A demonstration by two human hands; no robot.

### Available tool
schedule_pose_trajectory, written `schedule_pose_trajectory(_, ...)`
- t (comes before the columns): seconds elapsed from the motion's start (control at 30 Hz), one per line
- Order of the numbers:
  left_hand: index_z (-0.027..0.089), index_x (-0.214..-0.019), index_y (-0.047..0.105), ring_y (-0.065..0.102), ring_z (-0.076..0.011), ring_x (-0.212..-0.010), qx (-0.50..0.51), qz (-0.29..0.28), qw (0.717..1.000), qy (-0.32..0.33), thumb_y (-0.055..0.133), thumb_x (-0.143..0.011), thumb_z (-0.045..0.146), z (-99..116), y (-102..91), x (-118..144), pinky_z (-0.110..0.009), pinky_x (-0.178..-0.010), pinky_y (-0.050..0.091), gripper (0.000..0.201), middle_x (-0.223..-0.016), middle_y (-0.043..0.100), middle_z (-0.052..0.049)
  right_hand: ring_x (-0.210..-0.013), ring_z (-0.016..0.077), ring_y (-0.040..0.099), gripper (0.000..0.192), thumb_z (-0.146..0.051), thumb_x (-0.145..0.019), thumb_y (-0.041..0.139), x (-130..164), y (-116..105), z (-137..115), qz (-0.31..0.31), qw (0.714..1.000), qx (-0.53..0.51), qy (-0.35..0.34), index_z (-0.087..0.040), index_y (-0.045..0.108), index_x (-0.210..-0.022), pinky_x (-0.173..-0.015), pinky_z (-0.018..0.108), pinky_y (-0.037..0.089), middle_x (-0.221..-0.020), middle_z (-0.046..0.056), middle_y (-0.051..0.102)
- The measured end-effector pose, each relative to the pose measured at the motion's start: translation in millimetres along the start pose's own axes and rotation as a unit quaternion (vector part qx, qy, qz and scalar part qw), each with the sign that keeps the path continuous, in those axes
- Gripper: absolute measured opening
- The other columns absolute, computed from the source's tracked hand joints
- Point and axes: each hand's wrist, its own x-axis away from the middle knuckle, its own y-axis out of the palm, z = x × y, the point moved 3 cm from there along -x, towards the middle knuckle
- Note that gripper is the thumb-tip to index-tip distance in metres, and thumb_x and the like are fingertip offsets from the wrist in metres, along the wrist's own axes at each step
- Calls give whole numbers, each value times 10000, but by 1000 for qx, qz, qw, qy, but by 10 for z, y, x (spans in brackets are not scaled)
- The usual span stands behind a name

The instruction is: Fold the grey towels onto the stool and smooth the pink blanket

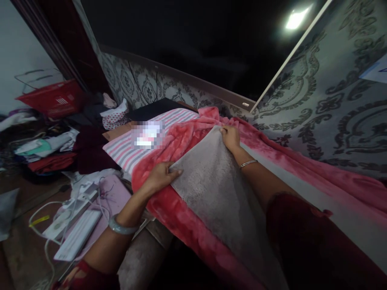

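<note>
Grey plush cloth [208, 173] held over a red fleece blanket [184, 219].
Left hand [160, 176] and right hand [230, 139] each pinch its upper edge.

Cloth [208, 173] on blanket [175, 207], pillow [127, 149] behind; pwr strip [83, 196] to L; TV [196, 44] on wall [328, 100].

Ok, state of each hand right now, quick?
Left hand: closed, pinching a corner of the grey cloth.
Right hand: closed, pinching another of its corners.
</note>
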Motion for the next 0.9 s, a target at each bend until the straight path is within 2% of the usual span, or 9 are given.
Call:
schedule_pose_trajectory(0.1,142,-930,688,664,-219,-762,36,20,999,-13,703,-728,528,-31,4,7,-316,-660,522,436,-853,722,-70,-1141,289,572,349,-215,-979,429,-34,-94,1,51,998,3,-31,-109,703,-1167,-985,402,438,-1213,176,666)
schedule_pose_trajectory(0.13,144,-934,684,666,-218,-772,45,24,999,-13,699,-734,519,-32,5,14,-319,-671,525,425,-862,722,-72,-1142,289,571,359,-216,-985,413,-32,-90,3,46,998,11,-35,-110,703,-1169,-981,400,440,-1214,175,666)
schedule_pose_trajectory(0.27,148,-919,677,660,-218,-765,26,36,999,-16,708,-716,524,-21,2,36,-318,-665,512,428,-855,716,-71,-1063,246,615,341,-218,-981,439,39,21,13,-57,996,52,-36,-139,729,-1141,-939,337,448,-1145,126,711)
schedule_pose_trajectory(0.33,143,-926,680,661,-224,-755,15,42,999,-17,711,-696,549,-18,1,38,-319,-654,506,467,-853,722,-73,-1053,237,629,341,-245,-986,455,91,8,49,-73,995,66,-27,-152,721,-1178,-913,318,453,-1149,120,716)
schedule_pose_trajectory(0.4,136,-953,683,669,-237,-770,12,38,999,-14,710,-685,582,-15,4,37,-328,-663,509,521,-875,731,-82,-1057,257,636,367,-293,-1001,444,160,-84,137,-63,994,87,-6,-134,710,-1198,-887,327,457,-1164,155,708)
schedule_pose_trajectory(0.5,129,-962,683,671,-252,-772,0,35,999,-8,691,-687,636,-6,2,40,-346,-671,513,576,-871,730,-93,-1021,292,652,408,-371,-1004,444,322,-283,363,-64,989,129,29,-104,737,-1100,-840,341,458,-1100,201,714)
schedule_pose_trajectory(0.63,156,-915,687,670,-257,-777,-9,46,999,-12,696,-683,628,8,-12,53,-342,-671,515,526,-852,726,-76,-1028,289,646,366,-368,-989,482,548,-455,663,-77,982,170,20,-121,741,-1066,-828,333,453,-1104,182,713)
schedule_pose_trajectory(0.8,167,-919,681,686,-269,-833,58,21,998,-21,751,-645,617,24,-16,51,-366,-745,547,532,-892,737,-84,-1106,269,608,354,-273,-1008,408,568,-423,819,-70,983,171,3,-126,711,-1114,-891,329,438,-1166,164,691)
schedule_pose_trajectory(0.9,147,-904,690,686,-270,-819,59,29,998,-23,779,-627,609,21,-34,38,-374,-750,548,547,-889,731,-100,-1071,264,621,350,-282,-1008,408,521,-364,839,-78,984,163,12,-131,716,-1077,-871,327,447,-1122,158,705)
